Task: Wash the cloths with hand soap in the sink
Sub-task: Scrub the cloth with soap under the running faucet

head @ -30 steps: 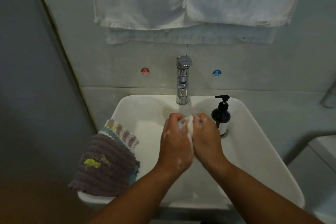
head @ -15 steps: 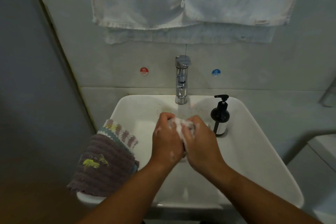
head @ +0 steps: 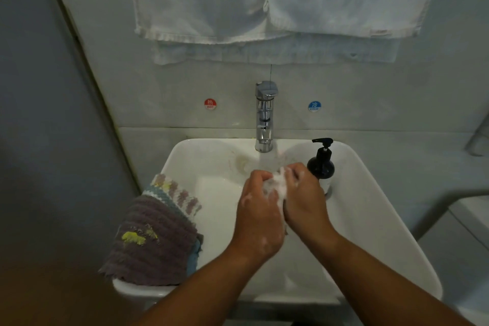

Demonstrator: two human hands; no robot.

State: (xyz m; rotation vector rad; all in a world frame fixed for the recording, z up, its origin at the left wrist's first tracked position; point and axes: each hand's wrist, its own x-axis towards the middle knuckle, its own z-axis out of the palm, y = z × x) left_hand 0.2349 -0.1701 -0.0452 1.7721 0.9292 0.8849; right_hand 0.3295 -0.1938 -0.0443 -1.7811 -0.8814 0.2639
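Over the white sink (head: 370, 219), my left hand (head: 258, 217) and my right hand (head: 304, 198) are pressed together around a small white soapy cloth (head: 277, 184), which bulges out between the fingers. Foam flecks both hands. Both hands grip the cloth; most of it is hidden inside them. A black soap pump bottle (head: 321, 163) stands on the sink's rim just right of my right hand. A stack of cloths, purple on top (head: 153, 243) with a striped one (head: 176, 192) under it, lies on the sink's left rim.
A chrome tap (head: 265, 116) rises at the back centre of the sink, between a red hot sticker (head: 210, 104) and a blue cold sticker (head: 314, 106). White towels (head: 264, 0) hang on the tiled wall above. A grey wall closes the left side.
My hands rubbed the cloth: they shifted left and toward me half a second ago, then back right and toward the tap. The cloths on the rim stayed put.
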